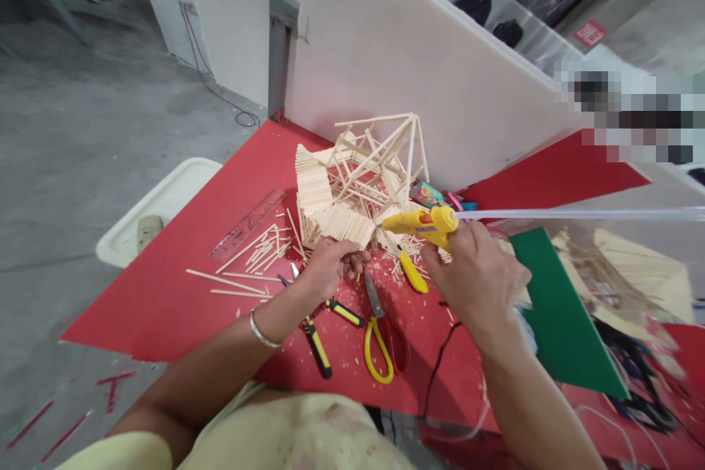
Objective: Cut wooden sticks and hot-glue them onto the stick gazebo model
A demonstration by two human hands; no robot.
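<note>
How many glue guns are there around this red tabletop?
1: the yellow plastic glue gun, held in the person's right hand, its nozzle pointing toward the pale wooden stick model. Others could be hidden in the mixed clutter at the right.

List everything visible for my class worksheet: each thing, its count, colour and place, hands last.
Table: one, red, centre
Stick structure: one, pale, on table
Loose sticks: many, pale, mostly left
Ruler: one, transparent, near loose sticks
Glue gun: one, yellow, in right hand
Glue stick: one, translucent, behind glue gun
Scissors: one, grey and yellow, table front
Small tool: one, yellow-handled, below glue gun
Tool handles: two, black-yellow, below left hand
Board: one, green, right
Cable: one, black, table front
Packet: one, multicoloured, beyond glue gun
Panel: one, white, behind table
Tray: one, white, left
Other clutter: uncountable, blurred, far right
Shirt: one, yellow, bottom
Bracelet: one, silver, left wrist
Left hand: one, at structure's front
Right hand: one, around glue gun
</note>
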